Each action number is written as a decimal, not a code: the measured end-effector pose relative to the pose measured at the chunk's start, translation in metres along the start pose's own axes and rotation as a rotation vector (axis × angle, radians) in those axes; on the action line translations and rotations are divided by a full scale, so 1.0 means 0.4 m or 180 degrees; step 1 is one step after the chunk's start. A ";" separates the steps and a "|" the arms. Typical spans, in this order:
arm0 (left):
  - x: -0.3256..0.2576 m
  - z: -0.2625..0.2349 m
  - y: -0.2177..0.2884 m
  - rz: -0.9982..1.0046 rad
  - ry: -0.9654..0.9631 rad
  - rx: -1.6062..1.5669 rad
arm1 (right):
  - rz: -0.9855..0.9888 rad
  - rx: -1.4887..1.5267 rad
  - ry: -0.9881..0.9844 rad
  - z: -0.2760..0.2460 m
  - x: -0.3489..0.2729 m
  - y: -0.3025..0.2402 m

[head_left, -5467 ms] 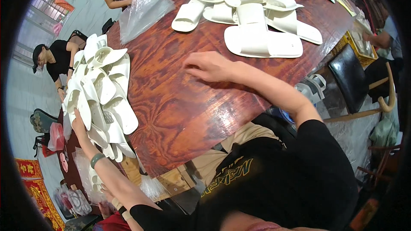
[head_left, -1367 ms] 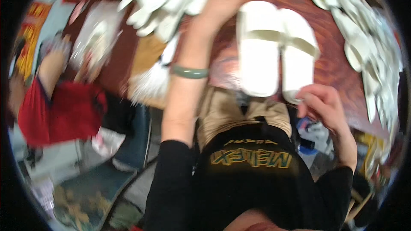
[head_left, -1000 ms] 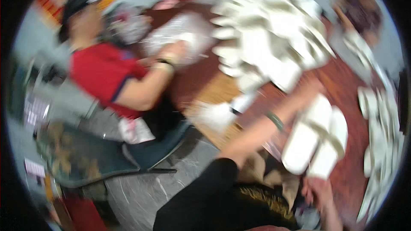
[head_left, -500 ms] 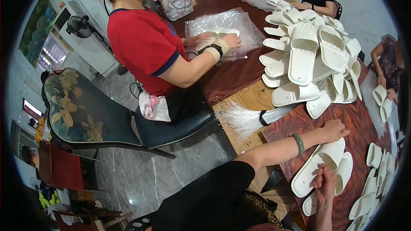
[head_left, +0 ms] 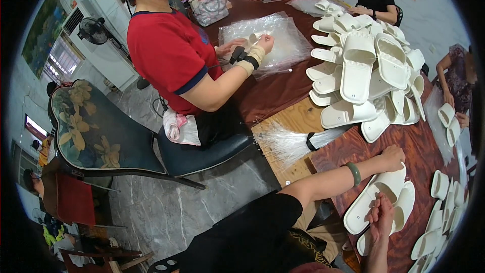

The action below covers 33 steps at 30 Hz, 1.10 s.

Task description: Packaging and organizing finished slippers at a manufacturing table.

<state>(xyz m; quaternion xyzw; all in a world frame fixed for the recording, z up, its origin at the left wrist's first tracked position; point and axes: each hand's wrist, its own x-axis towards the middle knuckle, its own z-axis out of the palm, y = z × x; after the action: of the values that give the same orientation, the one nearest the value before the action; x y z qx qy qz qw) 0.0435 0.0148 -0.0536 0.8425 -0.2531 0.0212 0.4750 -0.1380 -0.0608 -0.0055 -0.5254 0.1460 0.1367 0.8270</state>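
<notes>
A pair of white slippers (head_left: pixel 367 205) lies side by side on the reddish wood-grain board in front of me. My left hand (head_left: pixel 392 158), below a green bangle, is closed at the toe end of the nearer-left slipper; its fingertips are partly hidden. Over the pair, my right hand (head_left: pixel 382 213) is curled with its fingertips together, close to the straps. What either hand pinches is too small to make out. Beyond my left forearm lies a bundle of thin white ties (head_left: pixel 288 144), held by a black band.
A tall pile of white slippers (head_left: pixel 359 71) stands ahead. More slippers (head_left: pixel 429 242) lie at the right edge. A co-worker in red (head_left: pixel 172 55) handles slippers over clear plastic bags (head_left: pixel 288 35). Two other people sit around the table. A dark chair (head_left: pixel 101 126) stands at left.
My left hand has shifted slightly left and toward me; my right hand has barely moved. The co-worker in red has raised one hand from the slippers on the bags.
</notes>
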 end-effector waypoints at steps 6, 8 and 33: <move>-0.009 -0.023 0.026 -0.0309 -0.0083 -0.0414 | 0.0198 -0.0440 -0.0027 -0.004 -0.050 -0.012; 0.004 -0.007 0.037 -0.0339 -0.0501 -0.0823 | 0.0123 -0.1416 0.0256 -0.021 -0.071 -0.015; -0.008 -0.114 0.029 -0.0166 -0.0571 -0.0108 | -0.2734 -0.5654 0.1654 -0.008 0.014 0.000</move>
<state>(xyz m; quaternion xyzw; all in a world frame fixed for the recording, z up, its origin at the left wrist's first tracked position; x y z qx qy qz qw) 0.0448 0.0484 -0.0204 0.8391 -0.2729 -0.0710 0.4651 -0.1332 -0.0631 -0.0091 -0.9705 -0.0340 -0.2308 0.0603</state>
